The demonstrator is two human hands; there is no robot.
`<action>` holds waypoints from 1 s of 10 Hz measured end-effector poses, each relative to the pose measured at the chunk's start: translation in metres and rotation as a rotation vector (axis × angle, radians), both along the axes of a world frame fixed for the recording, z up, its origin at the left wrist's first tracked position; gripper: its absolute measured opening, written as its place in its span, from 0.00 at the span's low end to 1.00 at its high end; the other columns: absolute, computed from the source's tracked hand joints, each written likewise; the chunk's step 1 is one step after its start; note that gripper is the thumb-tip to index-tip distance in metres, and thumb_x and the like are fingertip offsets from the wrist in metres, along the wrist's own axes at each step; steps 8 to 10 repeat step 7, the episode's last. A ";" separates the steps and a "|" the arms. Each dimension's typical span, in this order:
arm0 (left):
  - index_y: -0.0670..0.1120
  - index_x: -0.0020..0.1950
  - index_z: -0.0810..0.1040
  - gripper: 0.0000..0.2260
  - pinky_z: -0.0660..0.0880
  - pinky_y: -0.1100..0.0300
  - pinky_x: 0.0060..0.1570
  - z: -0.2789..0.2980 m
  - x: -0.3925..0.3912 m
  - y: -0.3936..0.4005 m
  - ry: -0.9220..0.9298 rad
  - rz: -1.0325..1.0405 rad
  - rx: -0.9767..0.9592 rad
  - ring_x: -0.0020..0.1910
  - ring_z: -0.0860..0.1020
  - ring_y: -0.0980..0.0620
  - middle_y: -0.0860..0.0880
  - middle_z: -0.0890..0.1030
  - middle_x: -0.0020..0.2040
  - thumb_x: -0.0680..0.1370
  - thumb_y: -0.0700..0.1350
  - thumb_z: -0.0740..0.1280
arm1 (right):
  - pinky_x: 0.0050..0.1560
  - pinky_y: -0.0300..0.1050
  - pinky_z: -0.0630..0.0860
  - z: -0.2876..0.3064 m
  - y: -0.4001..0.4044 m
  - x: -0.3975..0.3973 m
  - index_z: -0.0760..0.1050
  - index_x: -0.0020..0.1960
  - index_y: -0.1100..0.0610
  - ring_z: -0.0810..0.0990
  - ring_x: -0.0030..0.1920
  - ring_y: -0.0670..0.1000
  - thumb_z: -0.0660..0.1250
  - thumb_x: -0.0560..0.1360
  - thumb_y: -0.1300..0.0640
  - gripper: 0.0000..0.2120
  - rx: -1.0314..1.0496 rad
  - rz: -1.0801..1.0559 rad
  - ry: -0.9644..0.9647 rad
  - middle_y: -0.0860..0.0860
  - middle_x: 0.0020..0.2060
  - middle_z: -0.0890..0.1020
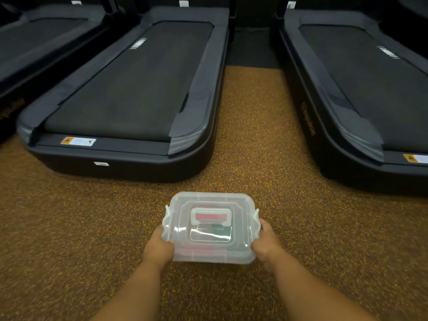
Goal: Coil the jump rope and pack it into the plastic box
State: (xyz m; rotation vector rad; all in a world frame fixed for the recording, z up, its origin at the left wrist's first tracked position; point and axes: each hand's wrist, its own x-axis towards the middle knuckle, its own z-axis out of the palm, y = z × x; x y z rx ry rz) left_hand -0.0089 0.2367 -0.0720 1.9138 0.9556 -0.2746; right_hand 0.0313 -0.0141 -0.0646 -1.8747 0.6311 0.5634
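Box [211, 228] lidded, held over speckled floor [69, 228]; left hand [159, 247] and right hand [266, 243] gripping opposite sides; red and dark shapes inside, rope not identifiable; treadmills [129, 93] beyond.

We reach both bare forearms forward from the bottom of the view, angled inward toward each other. Our left hand [159, 247] grips the near-left corner of the plastic box [209, 228], thumb side up against its wall, fingers curled underneath and out of sight. Our right hand [266, 245] mirrors it at the near-right corner, fingers wrapped round the side. Both wrists are roughly straight, knuckles turned outward, with the hands well apart.
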 end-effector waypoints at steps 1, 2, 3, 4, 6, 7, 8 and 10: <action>0.52 0.75 0.62 0.28 0.71 0.45 0.63 -0.004 0.013 0.005 0.029 -0.057 -0.025 0.61 0.73 0.38 0.39 0.71 0.68 0.76 0.37 0.62 | 0.53 0.54 0.79 0.000 0.000 0.012 0.62 0.73 0.44 0.78 0.51 0.54 0.57 0.76 0.69 0.31 -0.031 0.053 0.016 0.51 0.51 0.78; 0.49 0.72 0.66 0.24 0.74 0.47 0.59 -0.011 0.025 0.009 0.106 -0.138 -0.025 0.58 0.74 0.39 0.41 0.74 0.62 0.76 0.37 0.61 | 0.55 0.51 0.77 -0.008 -0.002 0.018 0.60 0.73 0.45 0.78 0.53 0.55 0.57 0.77 0.66 0.29 -0.094 0.143 0.086 0.52 0.53 0.78; 0.43 0.66 0.70 0.20 0.75 0.47 0.57 -0.004 0.046 0.010 0.197 -0.243 0.190 0.57 0.76 0.41 0.41 0.77 0.60 0.74 0.43 0.62 | 0.60 0.51 0.73 0.006 0.005 0.034 0.63 0.71 0.52 0.75 0.59 0.58 0.61 0.75 0.62 0.25 -0.348 0.322 0.085 0.55 0.61 0.75; 0.47 0.77 0.56 0.28 0.58 0.43 0.72 0.018 0.069 -0.003 0.145 -0.418 0.508 0.76 0.56 0.41 0.42 0.56 0.78 0.78 0.50 0.60 | 0.74 0.60 0.59 0.031 0.024 0.056 0.51 0.78 0.48 0.57 0.76 0.60 0.61 0.77 0.58 0.33 -0.564 0.490 -0.068 0.54 0.77 0.57; 0.52 0.78 0.43 0.32 0.45 0.43 0.74 0.078 0.129 -0.017 -0.079 -0.772 0.801 0.77 0.40 0.44 0.45 0.40 0.79 0.80 0.56 0.56 | 0.76 0.58 0.45 0.095 0.050 0.101 0.41 0.78 0.47 0.40 0.78 0.56 0.57 0.81 0.50 0.33 -0.581 0.707 -0.351 0.50 0.79 0.41; 0.51 0.78 0.42 0.31 0.44 0.43 0.75 0.134 0.170 -0.024 -0.221 -0.839 0.900 0.77 0.39 0.46 0.46 0.40 0.79 0.80 0.57 0.55 | 0.76 0.56 0.45 0.144 0.051 0.129 0.40 0.78 0.47 0.40 0.78 0.53 0.57 0.81 0.50 0.34 -0.538 0.632 -0.433 0.48 0.79 0.41; 0.51 0.78 0.42 0.31 0.44 0.43 0.75 0.134 0.170 -0.024 -0.221 -0.839 0.900 0.77 0.39 0.46 0.46 0.40 0.79 0.80 0.57 0.55 | 0.76 0.56 0.45 0.144 0.051 0.129 0.40 0.78 0.47 0.40 0.78 0.53 0.57 0.81 0.50 0.34 -0.538 0.632 -0.433 0.48 0.79 0.41; 0.51 0.78 0.42 0.31 0.44 0.43 0.75 0.134 0.170 -0.024 -0.221 -0.839 0.900 0.77 0.39 0.46 0.46 0.40 0.79 0.80 0.57 0.55 | 0.76 0.56 0.45 0.144 0.051 0.129 0.40 0.78 0.47 0.40 0.78 0.53 0.57 0.81 0.50 0.34 -0.538 0.632 -0.433 0.48 0.79 0.41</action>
